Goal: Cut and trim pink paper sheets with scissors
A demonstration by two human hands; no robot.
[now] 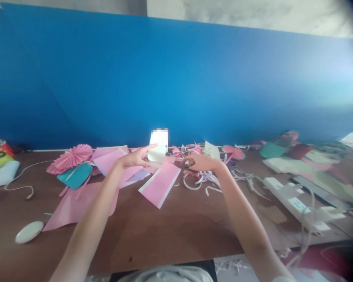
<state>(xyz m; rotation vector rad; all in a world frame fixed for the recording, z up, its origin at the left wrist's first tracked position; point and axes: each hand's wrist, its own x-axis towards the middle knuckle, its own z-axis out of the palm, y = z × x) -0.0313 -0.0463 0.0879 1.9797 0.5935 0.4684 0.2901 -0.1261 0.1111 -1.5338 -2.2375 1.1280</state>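
Observation:
My left hand (135, 158) is closed on the edge of a pale whitish piece of paper (157, 154), thumb below and fingers behind or along its side. Right behind that paper stands a bright white upright panel (164, 137), its top edge pixelated. Below lies a pink paper strip with white borders (159, 186), flat on the table. To the right, my right hand (199, 161) has its fingers curled downward over white paper scraps (206, 178). Something small and dark shows under those fingers, too blurred to name.
Pink sheets (76, 205), a pleated pink paper fan (76, 156) and a teal paper piece (75, 175) lie left. A white oval object (29, 232) sits front left. At right are a white power strip (297, 205) and cables. A blue partition (176, 78) rises behind the brown table (176, 239).

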